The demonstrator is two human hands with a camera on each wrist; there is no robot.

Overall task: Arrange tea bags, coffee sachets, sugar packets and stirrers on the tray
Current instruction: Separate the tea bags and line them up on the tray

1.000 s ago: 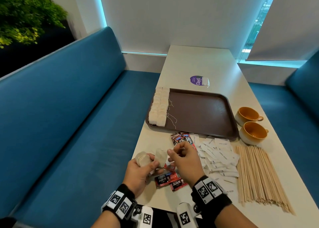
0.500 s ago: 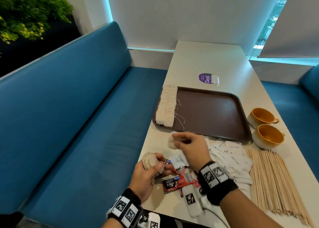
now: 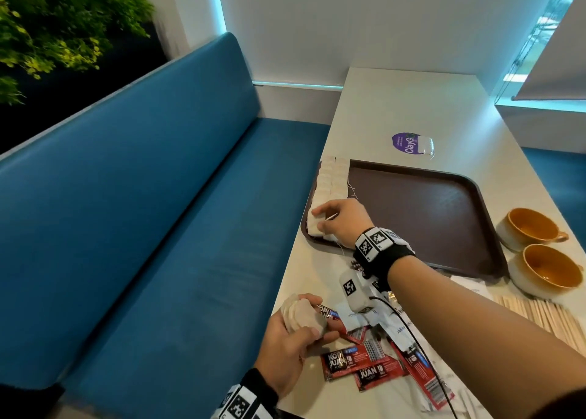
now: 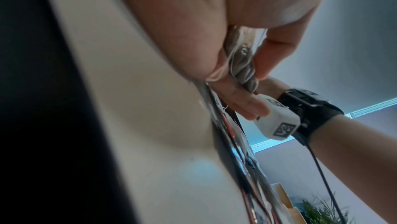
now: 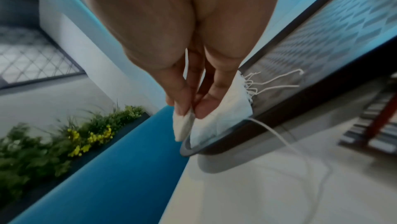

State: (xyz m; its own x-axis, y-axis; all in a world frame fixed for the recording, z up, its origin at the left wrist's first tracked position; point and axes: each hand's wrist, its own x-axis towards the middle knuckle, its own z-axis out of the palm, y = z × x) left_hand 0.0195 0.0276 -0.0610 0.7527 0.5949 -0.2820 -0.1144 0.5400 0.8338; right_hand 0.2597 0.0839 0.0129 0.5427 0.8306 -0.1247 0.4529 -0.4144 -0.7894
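Note:
A dark brown tray (image 3: 437, 216) lies on the white table, with two rows of white tea bags (image 3: 333, 177) along its left edge. My right hand (image 3: 320, 220) is over the tray's near left corner and pinches one tea bag (image 5: 182, 127) between thumb and fingers, just above the bags lying there (image 5: 223, 117). My left hand (image 3: 304, 323) stays near the table's left edge and grips a small bunch of tea bags (image 3: 298, 312); the left wrist view shows that bunch (image 4: 242, 61) edge-on between the fingers. Red coffee sachets (image 3: 358, 360) lie beside it.
White sugar packets (image 3: 398, 325) and wooden stirrers (image 3: 539, 314) lie under and beyond my right forearm. Two orange cups (image 3: 539, 250) stand right of the tray. A purple round sticker (image 3: 407, 143) is behind it. A blue bench (image 3: 142, 228) runs along the left.
My right hand took one tea bag from the left hand's bunch and carried it forward to the tray's near left corner. The left hand stayed put with its bunch.

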